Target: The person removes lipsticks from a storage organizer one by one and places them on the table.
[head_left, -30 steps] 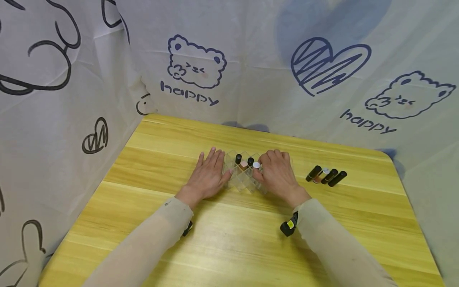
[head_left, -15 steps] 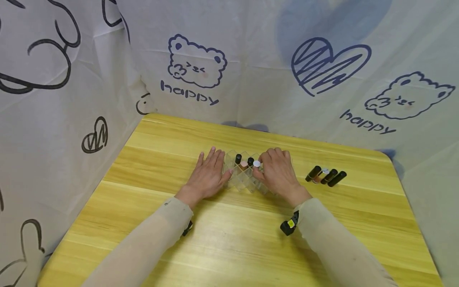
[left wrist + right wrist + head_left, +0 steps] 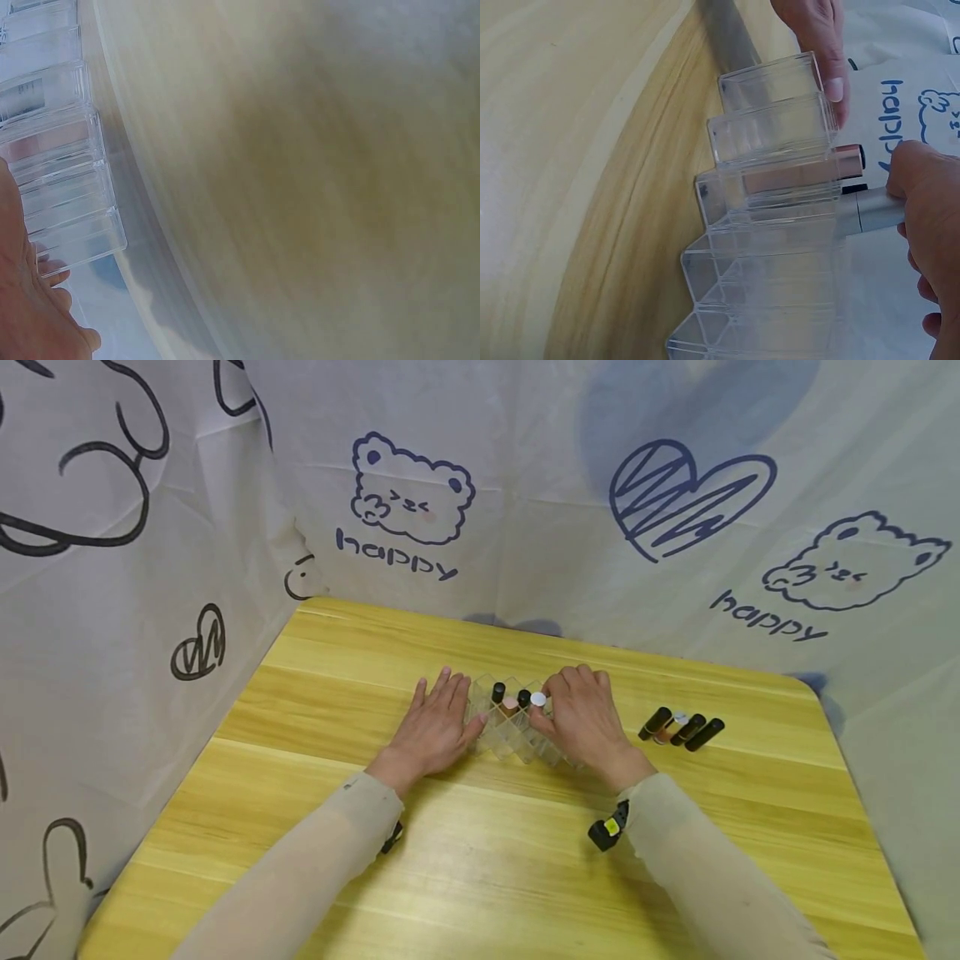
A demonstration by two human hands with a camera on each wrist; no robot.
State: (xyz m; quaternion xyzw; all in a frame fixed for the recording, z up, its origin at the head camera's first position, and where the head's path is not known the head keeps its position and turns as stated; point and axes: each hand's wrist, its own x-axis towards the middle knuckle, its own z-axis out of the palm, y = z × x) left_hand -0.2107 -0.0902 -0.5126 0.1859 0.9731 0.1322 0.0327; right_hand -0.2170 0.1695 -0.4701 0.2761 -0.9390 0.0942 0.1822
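Note:
A clear acrylic lipstick organizer (image 3: 504,748) with diamond-shaped compartments stands mid-table. My left hand (image 3: 435,731) rests at its left side, fingers straight and thumb against its edge. My right hand (image 3: 581,714) is over the right part, pinching a silver-white lipstick tube (image 3: 881,210) between thumb and fingers. In the right wrist view, that tube's upper part sticks out of the organizer; its lower end is hard to make out through the plastic. Beside it, a pink lipstick tube (image 3: 802,176) stands in a compartment. Two black-capped tubes, one at the back left (image 3: 498,692), also stand there.
Right of the organizer, several cosmetic tubes lie in a row on the wooden table (image 3: 480,868): black tubes (image 3: 705,734) and one with a clear cap and orange-brown body (image 3: 667,730). A printed white cloth (image 3: 525,527) hangs behind the table and along its left side.
My right hand and the silver-white tube have shifted slightly up and to the right. My left hand and the tubes in the row have stayed in place.

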